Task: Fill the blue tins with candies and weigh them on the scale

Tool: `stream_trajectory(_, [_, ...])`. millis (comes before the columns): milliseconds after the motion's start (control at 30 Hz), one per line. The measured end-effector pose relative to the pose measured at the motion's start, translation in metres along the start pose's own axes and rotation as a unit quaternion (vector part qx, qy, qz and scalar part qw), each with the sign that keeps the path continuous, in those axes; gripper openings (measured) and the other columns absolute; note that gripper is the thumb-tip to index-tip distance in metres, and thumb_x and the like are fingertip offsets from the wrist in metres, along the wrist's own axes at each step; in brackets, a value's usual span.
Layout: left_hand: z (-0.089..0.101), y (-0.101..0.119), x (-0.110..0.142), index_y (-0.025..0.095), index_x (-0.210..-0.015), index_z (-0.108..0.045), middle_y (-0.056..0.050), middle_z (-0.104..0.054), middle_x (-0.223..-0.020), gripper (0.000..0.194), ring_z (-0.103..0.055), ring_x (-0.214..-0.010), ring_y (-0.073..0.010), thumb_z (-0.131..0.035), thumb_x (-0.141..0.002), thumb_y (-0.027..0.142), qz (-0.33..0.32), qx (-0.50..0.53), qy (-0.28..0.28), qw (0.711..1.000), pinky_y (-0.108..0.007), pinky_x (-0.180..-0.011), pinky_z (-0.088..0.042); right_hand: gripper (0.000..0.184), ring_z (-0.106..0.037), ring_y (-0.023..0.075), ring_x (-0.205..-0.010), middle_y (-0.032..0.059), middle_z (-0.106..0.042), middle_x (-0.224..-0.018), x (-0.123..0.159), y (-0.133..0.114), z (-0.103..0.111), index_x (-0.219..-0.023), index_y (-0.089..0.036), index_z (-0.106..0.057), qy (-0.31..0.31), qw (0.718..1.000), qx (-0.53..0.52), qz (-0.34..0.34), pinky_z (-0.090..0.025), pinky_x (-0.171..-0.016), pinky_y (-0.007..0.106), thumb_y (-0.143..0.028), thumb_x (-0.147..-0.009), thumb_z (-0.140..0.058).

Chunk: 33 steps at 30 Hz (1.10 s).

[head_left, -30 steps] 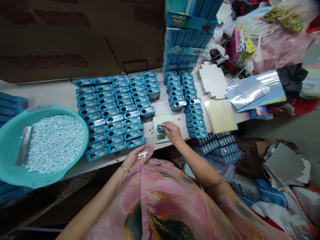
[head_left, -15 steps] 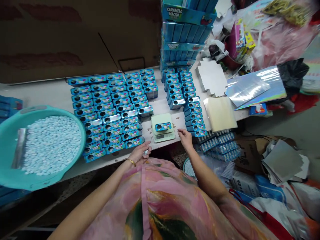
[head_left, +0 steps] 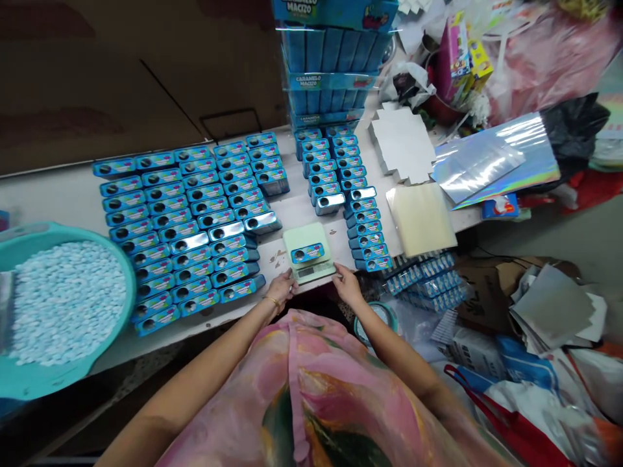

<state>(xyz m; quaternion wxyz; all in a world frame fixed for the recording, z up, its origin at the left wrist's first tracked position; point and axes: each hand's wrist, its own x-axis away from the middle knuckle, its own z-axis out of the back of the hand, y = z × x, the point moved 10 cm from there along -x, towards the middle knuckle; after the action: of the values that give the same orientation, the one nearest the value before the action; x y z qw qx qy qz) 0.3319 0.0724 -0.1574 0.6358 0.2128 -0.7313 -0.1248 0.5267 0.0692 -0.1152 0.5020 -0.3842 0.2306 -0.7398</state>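
Note:
A small pale-green digital scale point(head_left: 321, 241) sits near the table's front edge, its display facing me. On its platform rests a blue tin point(head_left: 307, 253) with a round dark hole and a printed label. My left hand point(head_left: 281, 289) is closed at the scale's front left corner, thumb and fingers on its edge; whether candies are in the palm is hidden. At the front right corner, my right hand point(head_left: 346, 285) pinches the scale's edge. Rows of similar blue tins point(head_left: 192, 250) stand to the left, with more blue tins point(head_left: 366, 227) on the right.
A turquoise basin point(head_left: 127, 285) of pale-blue candies, with a metal scoop point(head_left: 6, 311), stands at the left. Packed display boxes point(head_left: 335, 52) rise at the back. White card cutouts point(head_left: 406, 144), clear sheets point(head_left: 423, 217) and silvery film point(head_left: 496, 162) lie rightward. A large cardboard box point(head_left: 107, 71) backs the table.
Both hands have moved up to the scale's front corners and taken hold of its edge. White pieces seen in my left hand before are out of sight. The view has shifted right.

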Motion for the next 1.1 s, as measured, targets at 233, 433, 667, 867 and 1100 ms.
stream_trajectory(233, [-0.057, 0.015, -0.01, 0.011, -0.107, -0.05, 0.004, -0.047, -0.048, 0.038, -0.034, -0.034, -0.0035, -0.048, -0.07, 0.003, 0.001, -0.005, -0.047, 0.999, -0.012, -0.03, -0.015, 0.038, -0.053, 0.0197, -0.096, 0.0103, -0.057, -0.103, 0.013, -0.054, 0.065, -0.114, -0.015, -0.05, 0.063, 0.985, 0.12, 0.103, -0.042, -0.085, 0.035, -0.016, -0.077, -0.042])
stream_trajectory(433, [-0.033, 0.014, 0.007, 0.011, -0.112, -0.045, 0.003, -0.047, -0.05, 0.04, -0.035, -0.036, -0.0038, -0.049, -0.072, 0.007, -0.01, 0.038, -0.023, 0.999, -0.012, -0.03, -0.015, 0.047, -0.037, 0.0244, -0.112, 0.0094, -0.044, -0.122, -0.018, -0.118, 0.07, -0.123, -0.019, -0.04, 0.03, 0.932, 0.241, 0.268, -0.034, -0.091, 0.041, -0.015, -0.077, -0.046])
stream_trajectory(667, [0.059, -0.015, 0.06, 0.01, -0.091, -0.053, 0.003, -0.045, -0.049, 0.022, -0.034, -0.035, -0.0027, -0.05, -0.07, 0.007, -0.007, 0.115, 0.043, 0.992, -0.011, -0.03, -0.016, 0.04, -0.045, 0.024, -0.093, 0.0104, -0.054, -0.106, -0.049, -0.164, 0.007, -0.117, -0.017, -0.046, -0.049, 0.885, 0.301, 0.352, -0.042, -0.079, 0.036, -0.013, -0.077, -0.045])
stream_trajectory(867, [0.091, -0.014, 0.075, 0.01, -0.089, -0.056, 0.003, -0.047, -0.051, 0.023, -0.035, -0.036, -0.0026, -0.058, -0.067, 0.01, -0.008, 0.157, 0.058, 0.986, -0.011, -0.03, -0.016, 0.04, -0.044, 0.0208, -0.098, 0.0088, -0.052, -0.111, -0.064, -0.203, -0.071, -0.119, -0.018, -0.044, -0.061, 0.893, 0.257, 0.365, -0.044, -0.078, 0.033, -0.013, -0.079, -0.043])
stream_trajectory(1100, [0.13, -0.023, 0.078, 0.011, -0.088, -0.055, 0.002, -0.047, -0.052, 0.02, -0.035, -0.037, -0.0027, -0.053, -0.068, 0.005, 0.005, 0.199, 0.031, 0.98, -0.01, -0.029, -0.018, 0.028, -0.045, 0.0194, -0.097, 0.0094, -0.053, -0.105, -0.078, -0.156, 0.019, -0.103, -0.017, -0.057, 0.115, 0.911, 0.235, 0.317, -0.04, -0.083, 0.034, -0.012, -0.08, -0.043])
